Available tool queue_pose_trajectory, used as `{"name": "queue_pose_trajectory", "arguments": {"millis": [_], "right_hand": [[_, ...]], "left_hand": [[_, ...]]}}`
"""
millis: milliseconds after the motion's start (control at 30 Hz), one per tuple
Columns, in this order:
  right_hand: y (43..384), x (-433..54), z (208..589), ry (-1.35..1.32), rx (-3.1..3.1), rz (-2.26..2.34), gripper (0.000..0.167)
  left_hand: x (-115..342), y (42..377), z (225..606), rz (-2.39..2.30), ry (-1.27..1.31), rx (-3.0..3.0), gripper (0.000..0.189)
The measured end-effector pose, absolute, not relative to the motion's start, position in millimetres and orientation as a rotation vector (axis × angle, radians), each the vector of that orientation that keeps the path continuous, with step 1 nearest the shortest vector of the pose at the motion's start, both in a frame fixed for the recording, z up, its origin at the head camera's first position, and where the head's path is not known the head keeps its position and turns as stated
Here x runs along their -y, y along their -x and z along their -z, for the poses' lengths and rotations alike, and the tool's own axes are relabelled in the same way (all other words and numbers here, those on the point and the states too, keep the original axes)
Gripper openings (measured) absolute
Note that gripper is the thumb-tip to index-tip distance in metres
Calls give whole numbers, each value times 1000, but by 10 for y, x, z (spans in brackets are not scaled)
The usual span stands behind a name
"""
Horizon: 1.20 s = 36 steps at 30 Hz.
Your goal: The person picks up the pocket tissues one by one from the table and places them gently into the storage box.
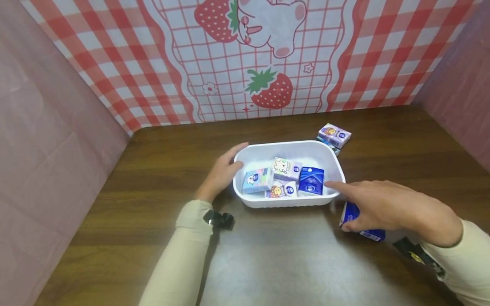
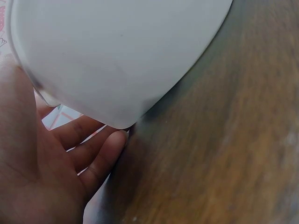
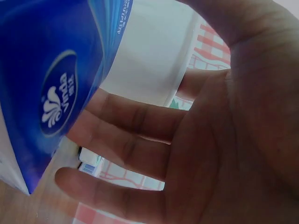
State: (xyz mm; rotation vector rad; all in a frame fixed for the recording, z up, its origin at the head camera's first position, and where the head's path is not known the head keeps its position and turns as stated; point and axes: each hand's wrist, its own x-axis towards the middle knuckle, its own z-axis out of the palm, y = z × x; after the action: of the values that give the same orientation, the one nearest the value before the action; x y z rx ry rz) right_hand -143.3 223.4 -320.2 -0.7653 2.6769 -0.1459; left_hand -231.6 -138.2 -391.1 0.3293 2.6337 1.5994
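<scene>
A white plastic basin [image 1: 285, 203] stands on the table with several small tissue packs in it: a light blue pack [image 1: 255, 180], a lilac pack [image 1: 288, 168], a dark blue pack [image 1: 311, 182] and a cartoon-printed pack [image 1: 282, 190]. My left hand [image 1: 220, 173] holds the basin's left end, thumb over the rim and fingers along the outer wall. Just outside the right end, my right hand [image 1: 390, 208] grips a dark blue Vinda tissue pack [image 3: 49, 79] between thumb and fingers. Its index finger points out over the basin's right rim. That hand hides part of the held pack in the head view.
Behind the basin's right corner, a lilac tissue pack [image 1: 334, 136] lies on top of another pack [image 1: 332, 147], mostly covered. The brown wooden table [image 1: 160, 170] ends at a checked strawberry cloth [image 1: 268, 97] at the back. Pink cloth hangs on both sides.
</scene>
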Motion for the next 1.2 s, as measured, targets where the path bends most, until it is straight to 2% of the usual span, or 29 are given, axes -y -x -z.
{"name": "queue_pose_trajectory", "arguments": {"millis": [167, 1200], "right_hand": [[1419, -2226, 3225, 733, -2664, 133, 102], [1419, -2243, 3213, 790, -2704, 140, 89]], "left_hand": [[1387, 2330, 3925, -1597, -336, -2639, 54], [1389, 2315, 3924, -1600, -314, -2637, 53]]}}
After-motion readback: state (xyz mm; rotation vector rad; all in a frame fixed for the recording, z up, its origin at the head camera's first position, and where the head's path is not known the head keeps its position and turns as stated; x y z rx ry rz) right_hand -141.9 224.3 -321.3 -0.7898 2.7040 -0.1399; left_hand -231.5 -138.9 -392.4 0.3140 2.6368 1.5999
